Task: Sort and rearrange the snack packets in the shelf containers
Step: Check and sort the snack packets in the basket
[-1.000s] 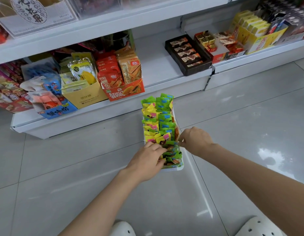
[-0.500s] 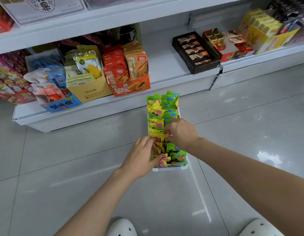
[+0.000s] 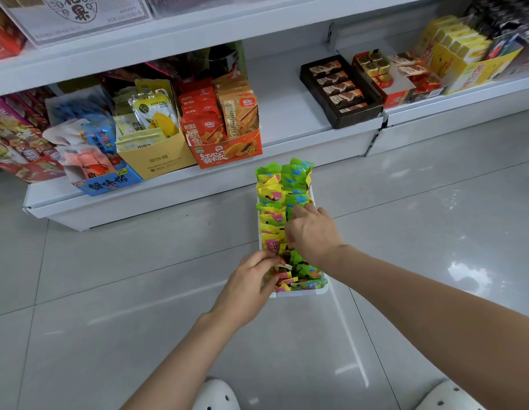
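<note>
Your white tray (image 3: 298, 293) sits on the tiled floor (image 3: 434, 232), just in front of the lowest shelf (image 3: 286, 113), its long side running away from you. It is packed with snack packets (image 3: 272, 199) — yellow ones down the left row, green ones (image 3: 295, 173) down the right, standing on edge at the far end and lying in a looser jumble at the near end.

Your left hand (image 3: 251, 287) is at the tray's near left corner, fingers curled and pinching among the loose packets there; which single packet they have you cannot tell from this view. Your right hand (image 3: 312, 235) reaches over the middle of the tray from the right edge, fingers bent down into the green row and pressing between the packets — whether they actually grip one is hidden by the back of the hand.

On the shelf, near its front edge, an orange carton (image 3: 227, 149) of snack pouches stands just left of the tray's far end, a tan carton (image 3: 156, 161) touching its left side and a blue box (image 3: 109, 182) further left. A dark tray of chocolates (image 3: 343, 90) stands at the shelf's right end, well apart from the cartons. The toes of two white shoes (image 3: 218, 395) show at the bottom.
</note>
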Demonstrator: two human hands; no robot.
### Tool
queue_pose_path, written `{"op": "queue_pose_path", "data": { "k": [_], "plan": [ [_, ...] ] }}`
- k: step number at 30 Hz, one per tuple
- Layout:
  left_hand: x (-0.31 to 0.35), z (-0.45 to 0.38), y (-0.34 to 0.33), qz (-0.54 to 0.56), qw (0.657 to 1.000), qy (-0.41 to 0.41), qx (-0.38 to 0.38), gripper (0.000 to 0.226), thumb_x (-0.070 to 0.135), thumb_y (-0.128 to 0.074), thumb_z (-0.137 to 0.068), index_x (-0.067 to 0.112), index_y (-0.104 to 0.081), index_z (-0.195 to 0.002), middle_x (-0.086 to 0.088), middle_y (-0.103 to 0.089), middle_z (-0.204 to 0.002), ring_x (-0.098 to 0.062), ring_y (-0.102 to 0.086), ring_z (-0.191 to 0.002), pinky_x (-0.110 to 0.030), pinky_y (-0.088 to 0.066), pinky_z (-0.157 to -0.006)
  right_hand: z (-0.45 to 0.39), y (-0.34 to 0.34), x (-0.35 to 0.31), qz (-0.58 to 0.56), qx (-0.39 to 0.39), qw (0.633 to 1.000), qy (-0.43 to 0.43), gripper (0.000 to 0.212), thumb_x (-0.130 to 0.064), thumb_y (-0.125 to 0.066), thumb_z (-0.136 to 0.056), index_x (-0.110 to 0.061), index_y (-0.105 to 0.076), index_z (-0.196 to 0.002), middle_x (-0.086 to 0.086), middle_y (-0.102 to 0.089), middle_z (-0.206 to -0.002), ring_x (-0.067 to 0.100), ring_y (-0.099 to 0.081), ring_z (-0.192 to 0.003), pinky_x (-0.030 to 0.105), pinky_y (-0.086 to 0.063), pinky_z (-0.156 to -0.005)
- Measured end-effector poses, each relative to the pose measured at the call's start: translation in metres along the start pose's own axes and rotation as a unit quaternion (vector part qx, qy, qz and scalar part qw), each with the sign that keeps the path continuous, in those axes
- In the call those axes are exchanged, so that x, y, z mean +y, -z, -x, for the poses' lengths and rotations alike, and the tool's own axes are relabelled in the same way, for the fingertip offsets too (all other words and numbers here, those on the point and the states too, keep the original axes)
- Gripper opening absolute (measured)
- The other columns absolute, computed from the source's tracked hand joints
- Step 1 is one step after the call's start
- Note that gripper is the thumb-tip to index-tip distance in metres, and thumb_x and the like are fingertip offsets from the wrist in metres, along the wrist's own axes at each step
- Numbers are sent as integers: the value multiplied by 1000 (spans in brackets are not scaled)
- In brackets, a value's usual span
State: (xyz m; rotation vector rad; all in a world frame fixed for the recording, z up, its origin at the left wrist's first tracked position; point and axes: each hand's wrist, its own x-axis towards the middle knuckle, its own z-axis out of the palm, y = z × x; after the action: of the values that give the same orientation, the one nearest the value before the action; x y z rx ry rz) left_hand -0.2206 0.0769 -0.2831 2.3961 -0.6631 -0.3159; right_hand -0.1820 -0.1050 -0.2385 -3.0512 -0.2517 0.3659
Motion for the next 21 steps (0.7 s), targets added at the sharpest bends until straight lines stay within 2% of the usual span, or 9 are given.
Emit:
{"op": "queue_pose_path", "data": {
  "k": [4, 6, 7, 9, 11, 13, 16, 19, 21],
  "plan": [
    [0, 1, -3, -23, 1000, -9, 12, 33, 22, -65, -92, 17, -64, -125, 5, -59, -125, -16, -47, -117, -24, -40, -100, -2, -4, -8, 8, 21, 1000, -1, 21, -28, -61, -93, -23, -70, -111, 2, -53, -120, 25, -45, -118, 36, -36, -93],
    [-3, 3, -2, -13, 1000, 4, 23, 35, 22, -67, -90, 16, -65, -125, 4, -60, -124, -15, -48, -118, -19, -38, -99, -8, -6, -16, -44, 23, 999, 3, 22, -28, -62, -92, -19, -69, -110, 1, -59, -116, 26, -54, -112, 35, -38, -80],
    [-4, 5, -1, -6, 999, 13, 29, 36, 21, -68, -90, 16, -64, -125, 5, -59, -124, -14, -49, -118, -17, -37, -98, -12, -9, -19, -87, 19, 996, -19, 21, -28, -63, -91, -18, -69, -109, 0, -62, -113, 25, -60, -107, 33, -37, -72],
    [-7, 10, 0, 4, 999, 23, 36, 39, 19, -68, -89, 16, -62, -127, 6, -56, -124, -12, -50, -117, -15, -38, -96, -17, -17, -22, -178, 32, 981, -71, 18, -28, -65, -89, -17, -71, -102, 0, -67, -104, 25, -65, -97, 30, -38, -64],
    [-8, 14, 2, 14, 999, 28, 31, 40, 17, -66, -90, 16, -59, -130, 6, -51, -119, -10, -52, -112, -18, -41, -93, -17, -24, -26, -246, 22, 965, -92, 16, -25, -66, -87, -16, -75, -96, 3, -69, -98, 26, -65, -93, 32, -47, -66],
    [-7, 14, 2, 9, 999, 34, 19, 40, 16, -62, -92, 16, -57, -131, 4, -50, -114, -15, -52, -109, -27, -45, -91, -13, -23, -30, -279, -3, 959, -60, 16, -19, -65, -87, -12, -77, -96, 11, -70, -100, 29, -65, -95, 37, -52, -75],
    [-7, 8, 2, -56, 997, 14, 51, 37, 24, -60, -88, 18, -63, -124, -1, -46, -111, -21, -45, -102, -35, -46, -87, -7, -7, -17, -296, 3, 955, 4, 28, -16, -65, -91, -10, -69, -118, 14, -69, -114, 29, -63, -106, 36, -49, -90],
    [-2, -9, 5, -96, 994, -16, 54, 31, 37, -51, -88, 19, -68, -108, -3, -44, -132, -24, -41, -117, -36, -39, -98, 2, 9, 19, -313, 67, 947, -12, 21, -18, -62, -93, -12, -73, -111, 7, -75, -102, 25, -68, -94, 29, -48, -85],
    [4, -23, 7, -90, 995, -44, 16, 24, 32, -55, -89, 16, -68, -102, -3, -48, -140, -22, -43, -128, -39, -38, -105, 12, 11, 45, -313, 90, 945, -41, 18, -21, -63, -93, -13, -75, -104, 4, -75, -96, 21, -68, -88, 29, -50, -85]
  ]
}}
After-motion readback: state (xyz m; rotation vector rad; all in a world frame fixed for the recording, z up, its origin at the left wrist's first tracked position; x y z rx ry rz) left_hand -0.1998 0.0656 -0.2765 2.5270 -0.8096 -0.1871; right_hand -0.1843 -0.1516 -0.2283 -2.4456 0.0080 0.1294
